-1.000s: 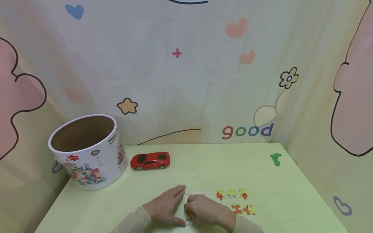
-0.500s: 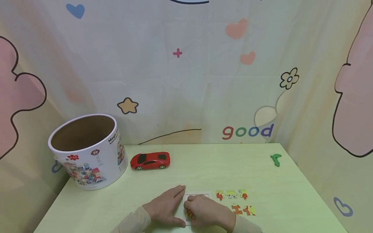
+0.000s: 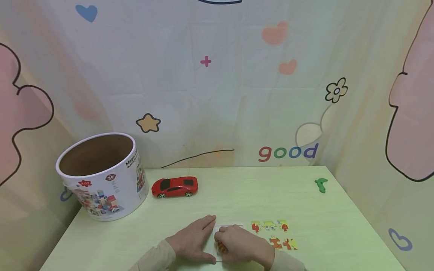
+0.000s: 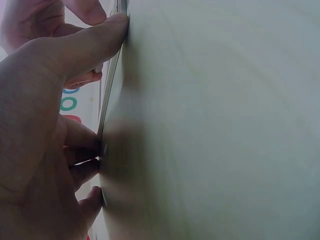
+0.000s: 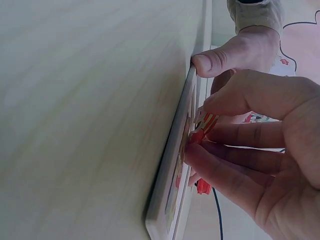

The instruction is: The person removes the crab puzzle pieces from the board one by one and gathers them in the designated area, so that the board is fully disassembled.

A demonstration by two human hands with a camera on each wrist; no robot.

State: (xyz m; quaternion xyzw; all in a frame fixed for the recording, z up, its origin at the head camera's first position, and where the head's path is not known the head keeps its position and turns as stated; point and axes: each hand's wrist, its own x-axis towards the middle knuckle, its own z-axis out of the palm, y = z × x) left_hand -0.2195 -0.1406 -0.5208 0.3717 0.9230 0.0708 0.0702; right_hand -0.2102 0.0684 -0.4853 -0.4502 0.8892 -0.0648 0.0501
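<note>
My right hand (image 3: 240,244) pinches a red-and-yellow striped jigsaw piece (image 5: 207,121) between thumb and fingertips, low over a thin white-framed puzzle board (image 3: 219,258). In the right wrist view the piece tilts up from the board's face, its lower end right at the surface. My left hand (image 3: 193,241) lies flat on the table at the board's left side, thumb spread from the fingers and fingertips along the edge. Most of the board is hidden under the right hand. To its right lie loose jigsaw pieces in two rows, among them a yellow one (image 3: 269,225) and an orange one (image 3: 275,242).
A large white bucket (image 3: 112,195) with printed toy blocks stands at the table's left rear. Beside it is a red toy car (image 3: 174,187). Near the far right corner lies a small green object (image 3: 320,185). A printed curtain (image 3: 217,94) hangs behind the table.
The piece in my right fingers has turned slightly, and that hand's knuckles have shifted a little. My left hand keeps its place at the board's edge.
</note>
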